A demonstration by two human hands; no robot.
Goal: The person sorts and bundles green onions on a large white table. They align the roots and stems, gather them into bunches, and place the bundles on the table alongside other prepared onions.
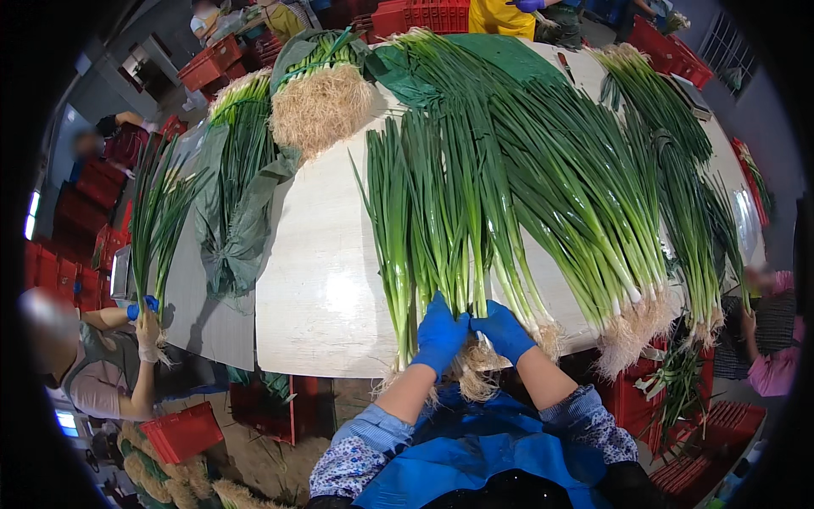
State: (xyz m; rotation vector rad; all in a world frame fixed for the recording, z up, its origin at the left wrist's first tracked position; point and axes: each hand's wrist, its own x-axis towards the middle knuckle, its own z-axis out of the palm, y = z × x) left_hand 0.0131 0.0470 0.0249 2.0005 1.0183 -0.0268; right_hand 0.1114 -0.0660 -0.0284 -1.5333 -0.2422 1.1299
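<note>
My left hand (440, 336), in a blue glove, grips a few green onions (450, 280) low on their pale stems. Shaggy roots (475, 380) hang below it over the table's front edge. Close beside it, my right hand (503, 331), also gloved, pinches the base of a stalk, its fingertips meeting the left hand; the exact hold is partly hidden. Another small group of green onions (392, 254) lies to the left, leaves pointing away from me. Just right of my right hand, more loose stalks (509, 273) rest with roots at the edge.
A large green onion pile (591, 210) covers the right side of the white table (318, 273). Tied bundles (321, 105) in green sacking stand at the back left. Co-workers (105, 375) stand at both sides. Red crates (184, 432) surround the table. A knife (565, 65) lies far back.
</note>
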